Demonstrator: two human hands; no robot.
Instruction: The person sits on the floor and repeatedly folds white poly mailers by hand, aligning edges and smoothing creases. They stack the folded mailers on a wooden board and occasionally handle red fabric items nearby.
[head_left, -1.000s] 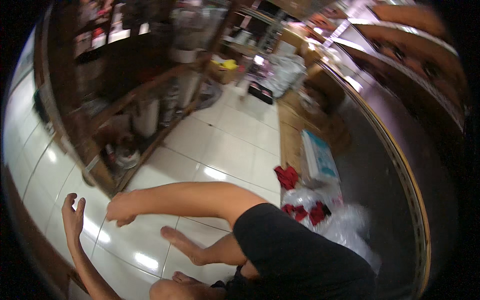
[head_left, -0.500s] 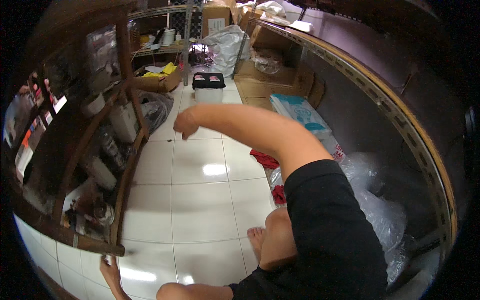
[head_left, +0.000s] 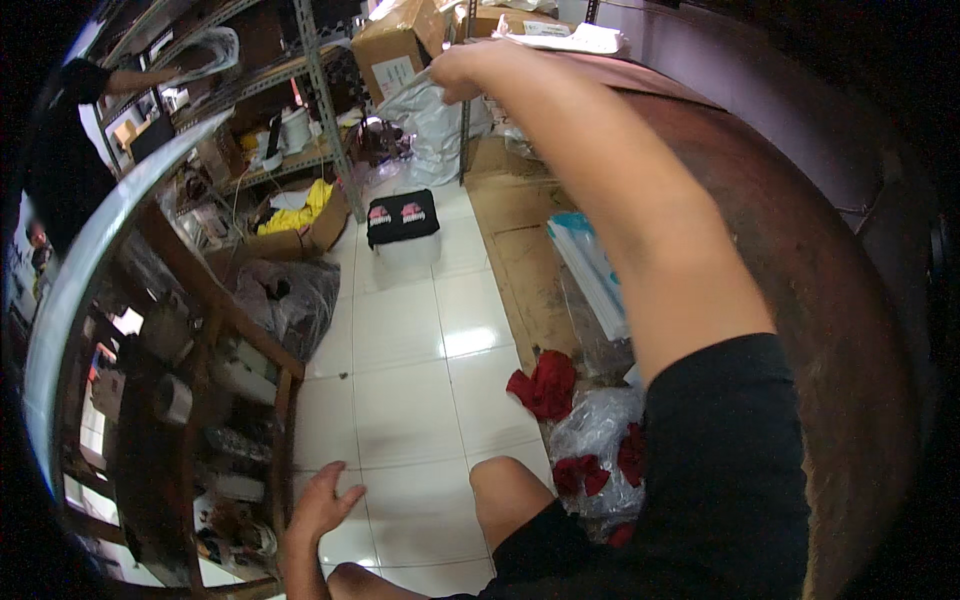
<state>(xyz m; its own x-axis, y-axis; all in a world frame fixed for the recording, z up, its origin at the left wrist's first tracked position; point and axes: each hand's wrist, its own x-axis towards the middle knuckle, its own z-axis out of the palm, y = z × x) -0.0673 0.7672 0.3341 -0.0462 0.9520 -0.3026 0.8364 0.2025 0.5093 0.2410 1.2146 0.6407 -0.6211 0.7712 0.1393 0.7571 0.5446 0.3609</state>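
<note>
My right arm stretches far forward, and my right hand (head_left: 459, 74) appears in front of the silvery plastic sheet (head_left: 432, 125) and a shelf post. Its fingers hang downward, but their grip is hard to make out. Low on the left, my left hand (head_left: 325, 503) is open over the white tiles, thumb apart and nothing in it. Beside that hand stands the dark wooden frame (head_left: 240, 330) of a low table or rack, with assorted items inside. A folded black cloth (head_left: 403, 216) with pink prints lies on a translucent tub (head_left: 400, 249) on the floor ahead.
Red cloths (head_left: 545, 385) and clear plastic (head_left: 595, 425) lie to my right. Near them are blue-white packages (head_left: 585, 270) on flattened cardboard (head_left: 500, 230). A brown tabletop (head_left: 790, 230) spans the right. An open box (head_left: 330, 222) holds yellow cloth. Another person's arm (head_left: 140, 80) reaches in at far left.
My left hand has come off the wooden frame's lower corner and moved over the tiles. My right hand appears higher in the picture, by the far shelf. The view has shifted, showing the tabletop.
</note>
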